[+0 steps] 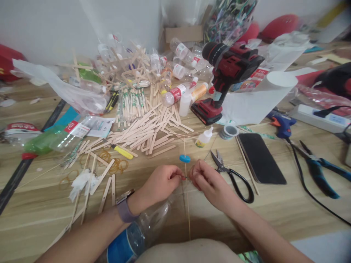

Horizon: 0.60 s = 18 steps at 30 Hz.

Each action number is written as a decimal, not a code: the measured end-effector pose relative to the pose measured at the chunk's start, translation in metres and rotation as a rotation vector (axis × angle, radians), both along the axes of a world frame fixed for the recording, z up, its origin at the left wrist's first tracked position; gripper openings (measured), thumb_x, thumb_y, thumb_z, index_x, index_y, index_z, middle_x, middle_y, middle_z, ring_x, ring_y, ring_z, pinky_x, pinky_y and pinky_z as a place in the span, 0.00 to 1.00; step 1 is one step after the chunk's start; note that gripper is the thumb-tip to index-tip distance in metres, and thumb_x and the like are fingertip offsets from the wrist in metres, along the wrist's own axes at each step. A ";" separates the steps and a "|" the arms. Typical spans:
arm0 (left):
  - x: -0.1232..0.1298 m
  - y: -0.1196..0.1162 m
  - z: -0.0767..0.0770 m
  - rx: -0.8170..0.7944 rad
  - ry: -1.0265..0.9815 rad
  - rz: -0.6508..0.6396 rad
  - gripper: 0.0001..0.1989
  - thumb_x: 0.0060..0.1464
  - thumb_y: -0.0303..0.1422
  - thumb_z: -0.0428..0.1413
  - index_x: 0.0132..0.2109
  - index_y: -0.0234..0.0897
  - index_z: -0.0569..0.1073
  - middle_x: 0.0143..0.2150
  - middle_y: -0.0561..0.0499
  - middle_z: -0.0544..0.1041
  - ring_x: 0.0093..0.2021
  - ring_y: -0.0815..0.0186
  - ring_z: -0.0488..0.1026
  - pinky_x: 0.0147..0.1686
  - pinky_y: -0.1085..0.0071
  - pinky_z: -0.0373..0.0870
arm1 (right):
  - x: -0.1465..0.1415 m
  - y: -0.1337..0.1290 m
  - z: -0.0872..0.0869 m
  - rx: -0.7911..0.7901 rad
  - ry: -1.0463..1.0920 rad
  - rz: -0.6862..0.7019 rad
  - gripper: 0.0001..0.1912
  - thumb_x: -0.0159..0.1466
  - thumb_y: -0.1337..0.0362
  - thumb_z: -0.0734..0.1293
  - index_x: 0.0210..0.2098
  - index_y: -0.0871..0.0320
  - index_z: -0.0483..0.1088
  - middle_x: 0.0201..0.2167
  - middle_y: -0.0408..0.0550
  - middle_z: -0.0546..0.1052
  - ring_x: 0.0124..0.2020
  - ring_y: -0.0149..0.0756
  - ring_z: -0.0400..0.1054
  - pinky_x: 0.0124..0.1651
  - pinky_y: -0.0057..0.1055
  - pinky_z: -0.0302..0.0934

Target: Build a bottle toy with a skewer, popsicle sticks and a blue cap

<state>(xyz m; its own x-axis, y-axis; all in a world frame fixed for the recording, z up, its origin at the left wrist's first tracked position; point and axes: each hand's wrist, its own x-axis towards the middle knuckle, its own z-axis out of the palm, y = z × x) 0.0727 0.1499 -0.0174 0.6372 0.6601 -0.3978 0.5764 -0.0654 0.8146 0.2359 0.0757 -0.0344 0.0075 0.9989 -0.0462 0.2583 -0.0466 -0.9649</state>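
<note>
Your thin stick (188,212) runs away from you at near centre, between your hands, with one blue cap (184,158) seemingly already threaded on it. The fingers of your left hand (164,180) and right hand (210,182) are pinched closed at the stick (exactly what they grip is too small to tell). That spot looks unfinished; what is left beyond it doesn't show. On the tabletop (270,206) to the right, count one pair of scissors (224,169), one phone (260,159) and one pair of pliers (315,159); farther off, one drill (230,67).
</note>
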 end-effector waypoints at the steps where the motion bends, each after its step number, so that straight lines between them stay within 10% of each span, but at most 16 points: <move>1: 0.000 0.000 0.000 0.002 0.002 -0.001 0.12 0.51 0.24 0.48 0.34 0.32 0.77 0.27 0.53 0.74 0.28 0.67 0.67 0.29 0.73 0.59 | 0.000 0.000 0.000 -0.001 -0.002 -0.003 0.11 0.65 0.64 0.57 0.26 0.52 0.54 0.23 0.38 0.62 0.25 0.32 0.55 0.28 0.29 0.53; 18: 0.002 -0.001 0.000 -0.005 0.014 0.008 0.12 0.53 0.26 0.48 0.36 0.32 0.77 0.30 0.50 0.77 0.30 0.66 0.68 0.30 0.72 0.61 | -0.003 -0.002 -0.003 -0.081 0.213 -0.095 0.10 0.64 0.59 0.65 0.42 0.56 0.67 0.29 0.44 0.78 0.29 0.34 0.75 0.35 0.33 0.67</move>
